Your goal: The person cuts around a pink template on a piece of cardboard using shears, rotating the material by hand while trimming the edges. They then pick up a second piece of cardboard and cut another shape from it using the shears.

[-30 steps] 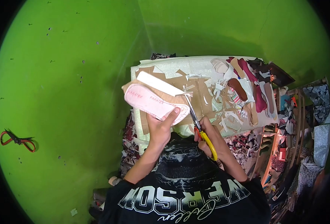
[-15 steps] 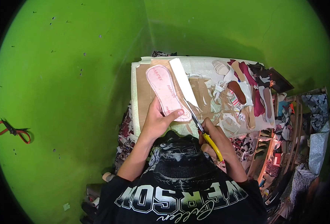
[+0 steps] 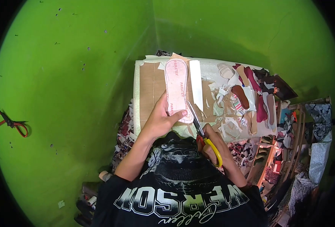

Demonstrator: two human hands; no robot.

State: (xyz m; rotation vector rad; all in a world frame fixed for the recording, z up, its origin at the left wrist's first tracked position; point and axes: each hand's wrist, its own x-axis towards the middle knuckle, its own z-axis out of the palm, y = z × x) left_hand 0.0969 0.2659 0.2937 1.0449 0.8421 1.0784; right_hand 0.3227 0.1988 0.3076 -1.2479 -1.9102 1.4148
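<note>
My left hand (image 3: 163, 118) grips a pink insole-shaped sheet (image 3: 176, 85) printed with red PARATEX lettering, its thumb pressed on the lower end. A drawn line runs around near the sheet's edge. In my right hand (image 3: 214, 145) are scissors (image 3: 213, 150) with yellow and red handles, the fingers wrapped round them. Their blades lie along the lower right edge of the sheet. Behind the sheet are brown cardboard (image 3: 146, 90) and a white strip (image 3: 196, 85), both on the light-covered table.
Scraps (image 3: 228, 126), a brown insole piece (image 3: 240, 96) and maroon pieces (image 3: 262, 109) lie on the right of the table. A shelf (image 3: 294, 140) with materials stands farther right. Red-handled cutters (image 3: 10, 123) hang on the green wall at left.
The pink sheet has turned more upright and its upper end has shifted right. The scissors' handles have swung left and look wider apart. The whole view has shifted slightly.
</note>
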